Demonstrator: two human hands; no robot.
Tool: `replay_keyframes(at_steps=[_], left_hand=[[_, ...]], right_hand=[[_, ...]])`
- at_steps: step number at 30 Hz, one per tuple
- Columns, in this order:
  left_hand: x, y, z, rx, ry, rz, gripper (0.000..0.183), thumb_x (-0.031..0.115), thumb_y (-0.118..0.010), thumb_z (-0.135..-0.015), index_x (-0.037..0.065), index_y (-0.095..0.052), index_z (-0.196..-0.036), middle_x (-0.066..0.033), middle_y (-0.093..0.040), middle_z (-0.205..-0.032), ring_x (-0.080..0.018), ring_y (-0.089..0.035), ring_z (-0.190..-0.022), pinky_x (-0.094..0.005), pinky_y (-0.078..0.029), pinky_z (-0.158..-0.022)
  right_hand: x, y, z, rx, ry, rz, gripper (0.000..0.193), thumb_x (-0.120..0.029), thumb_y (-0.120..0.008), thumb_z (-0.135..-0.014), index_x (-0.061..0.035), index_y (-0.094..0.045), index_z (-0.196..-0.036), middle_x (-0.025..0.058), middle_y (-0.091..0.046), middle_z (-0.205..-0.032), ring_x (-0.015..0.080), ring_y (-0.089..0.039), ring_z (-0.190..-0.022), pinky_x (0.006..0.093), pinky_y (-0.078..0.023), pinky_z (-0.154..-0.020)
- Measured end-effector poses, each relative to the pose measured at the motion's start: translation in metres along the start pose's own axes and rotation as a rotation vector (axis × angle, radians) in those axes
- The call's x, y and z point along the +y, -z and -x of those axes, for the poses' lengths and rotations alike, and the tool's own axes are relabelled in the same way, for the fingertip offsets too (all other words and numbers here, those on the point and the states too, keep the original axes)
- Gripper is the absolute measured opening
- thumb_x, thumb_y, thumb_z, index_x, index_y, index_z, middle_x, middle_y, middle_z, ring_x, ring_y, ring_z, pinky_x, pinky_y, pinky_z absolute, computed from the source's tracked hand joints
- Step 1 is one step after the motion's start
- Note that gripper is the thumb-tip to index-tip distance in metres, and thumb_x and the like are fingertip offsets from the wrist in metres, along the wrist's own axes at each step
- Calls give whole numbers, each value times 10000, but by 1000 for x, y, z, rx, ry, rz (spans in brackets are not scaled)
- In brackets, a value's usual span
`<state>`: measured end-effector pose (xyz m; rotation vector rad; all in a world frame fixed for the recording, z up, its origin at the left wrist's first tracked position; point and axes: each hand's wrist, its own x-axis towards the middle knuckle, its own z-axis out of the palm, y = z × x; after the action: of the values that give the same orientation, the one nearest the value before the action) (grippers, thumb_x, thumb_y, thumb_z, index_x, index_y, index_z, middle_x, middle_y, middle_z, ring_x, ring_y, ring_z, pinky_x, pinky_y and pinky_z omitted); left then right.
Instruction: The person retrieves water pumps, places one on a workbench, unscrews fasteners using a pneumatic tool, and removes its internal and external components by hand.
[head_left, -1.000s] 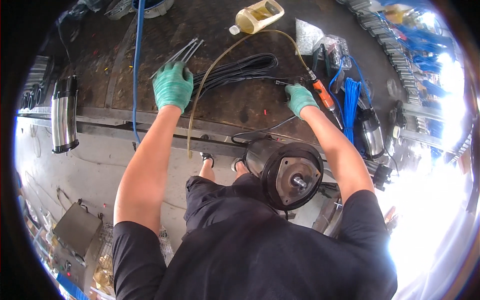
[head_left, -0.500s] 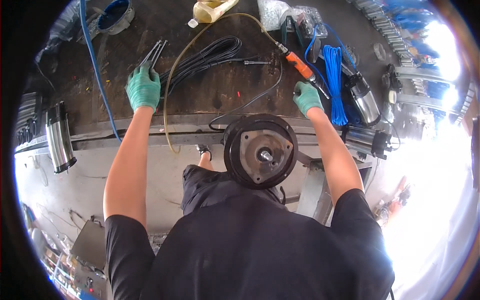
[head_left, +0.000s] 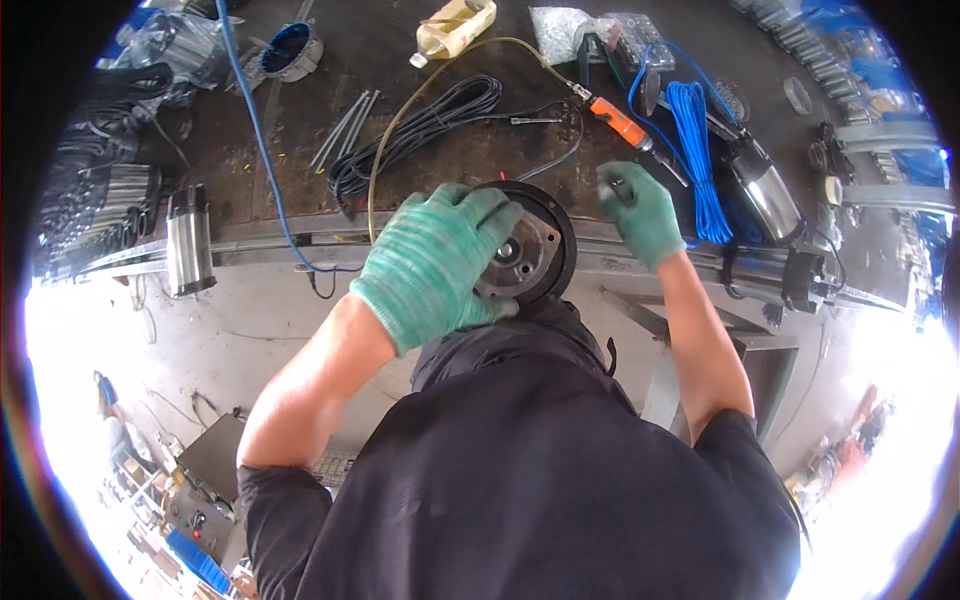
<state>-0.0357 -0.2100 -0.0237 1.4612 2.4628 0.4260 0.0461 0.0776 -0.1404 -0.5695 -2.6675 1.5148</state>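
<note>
My left hand (head_left: 435, 255), in a green knit glove, is closed round the left side of a round metal part (head_left: 538, 255) with a black rim and a central shaft. This part stands at the bench's front edge; my fingers and palm cover its left half. My right hand (head_left: 643, 212), gloved the same way, hovers to the right of it with curled fingers. Something small and dark shows at its fingertips, too small to name. Beyond that hand lies an orange air tool (head_left: 618, 122). Several long thin bolts (head_left: 345, 130) rest on the bench behind my left hand.
A coiled black cable (head_left: 440, 125), a blue cord bundle (head_left: 700, 165) and a bottle of yellowish liquid (head_left: 455, 32) lie on the bench (head_left: 320, 200). Steel cylinders stand at left (head_left: 190, 240) and lean at right (head_left: 765, 190). A blue hose (head_left: 255, 130) crosses the left side.
My left hand has let go of the long bolts, come back toward me and taken hold of the round metal part. My right hand stays near the air tool. The view has shifted.
</note>
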Motion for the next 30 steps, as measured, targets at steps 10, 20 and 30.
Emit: replay_keyframes(at_steps=[10,20,30], left_hand=[[26,4,-21,-221,86,-186,953,456,-896,-629,-44,-557,-1366,-207,-588,-1311,-373,-571,-1201,-424,-490,-1037],[45,10,-37,-309,176,-269,882,430,-869,-623,-51,-588,-1307,-223,-597,-1248,-381,-574,-1179,-438,-492,-1027],[33,21,-24,-185,107,-59,869,337,-865,-609,-41,-567,-1333,-227,-561,-1269,-405,-589,-1165,-423,-513,-1022]], right_hand=[[-39,-32,73,-285,35,-230,552,-389,-544,-1073,-23,-464,-1478,105,-712,-1087,152,-622,-930,327,-530,-838],[-46,-47,83,-94,-85,-599,348,-305,-654,-1026,-3,-608,-1193,23,-643,-777,70,-527,-581,273,-449,-484],[-34,-57,79,1,38,-547,232,-201,-702,-990,-9,-574,-1010,32,-614,-721,70,-527,-539,268,-435,-457]])
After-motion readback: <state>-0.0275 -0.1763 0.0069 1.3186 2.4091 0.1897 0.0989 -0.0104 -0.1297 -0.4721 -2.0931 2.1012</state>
